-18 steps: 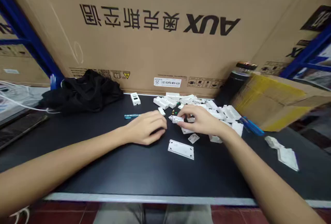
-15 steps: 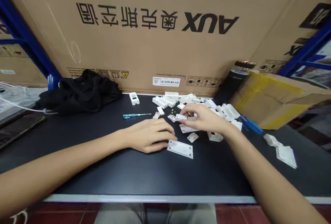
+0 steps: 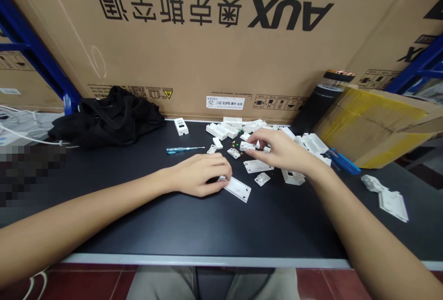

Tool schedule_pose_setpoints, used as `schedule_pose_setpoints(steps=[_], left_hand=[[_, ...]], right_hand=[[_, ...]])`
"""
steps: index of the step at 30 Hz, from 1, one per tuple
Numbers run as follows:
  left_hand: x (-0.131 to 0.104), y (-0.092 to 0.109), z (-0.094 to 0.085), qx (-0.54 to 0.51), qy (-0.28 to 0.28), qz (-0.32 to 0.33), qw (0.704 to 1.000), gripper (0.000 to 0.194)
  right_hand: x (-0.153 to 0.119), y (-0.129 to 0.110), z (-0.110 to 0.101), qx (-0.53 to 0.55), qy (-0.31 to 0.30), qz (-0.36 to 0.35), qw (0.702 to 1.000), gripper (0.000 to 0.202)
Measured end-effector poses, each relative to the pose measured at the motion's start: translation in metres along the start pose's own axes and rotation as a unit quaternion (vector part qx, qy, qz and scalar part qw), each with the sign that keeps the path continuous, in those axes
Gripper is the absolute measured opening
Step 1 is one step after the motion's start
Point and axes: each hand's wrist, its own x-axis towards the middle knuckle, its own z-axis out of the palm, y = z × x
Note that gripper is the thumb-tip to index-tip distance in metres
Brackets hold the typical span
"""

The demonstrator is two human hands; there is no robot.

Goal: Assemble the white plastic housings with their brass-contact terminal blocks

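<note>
Left hand [image 3: 204,174] is now gripping the white plate [image 3: 238,190], turning it from its earlier angle, midway between the surface's [image 3: 207,231] front and back edges; right hand [image 3: 277,149] is still pinching a small white part [image 3: 247,146].

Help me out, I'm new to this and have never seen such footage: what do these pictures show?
There is no robot here, only a person's two bare hands. Every picture comes from one camera on the person's head, looking forward and down.

The right hand holds a small white plastic part. The left hand has its fingertips at one end of a flat white rectangular plate; whether it grips it, I cannot tell.

On the dark tabletop lie more white plastic pieces, a slim translucent blue screwdriver and a crumpled black cloth item. Behind stands a large brown cardboard carton, its printing upside down.
</note>
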Motion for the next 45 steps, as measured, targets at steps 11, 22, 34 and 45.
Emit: schedule_pose_setpoints(steps=[11, 22, 34, 45], left_hand=[[-0.004, -0.014, -0.002, 0.008, 0.02, -0.076, 0.997, 0.018], [-0.007, -0.021, -0.008, 0.032, -0.007, -0.134, 0.99, 0.015], [-0.009, -0.026, -0.006, 0.103, 0.028, -0.194, 0.975, 0.017], [-0.009, -0.028, -0.004, 0.098, 0.046, -0.195, 0.975, 0.03]], right_hand=[[0.0, -0.002, 0.005, 0.022, -0.063, 0.005, 0.998, 0.023], [0.0, -0.012, 0.017, 0.06, -0.167, -0.02, 0.984, 0.018], [0.001, -0.009, 0.015, -0.027, -0.16, 0.029, 0.986, 0.03], [0.003, -0.014, 0.017, -0.023, -0.16, 0.019, 0.987, 0.047]])
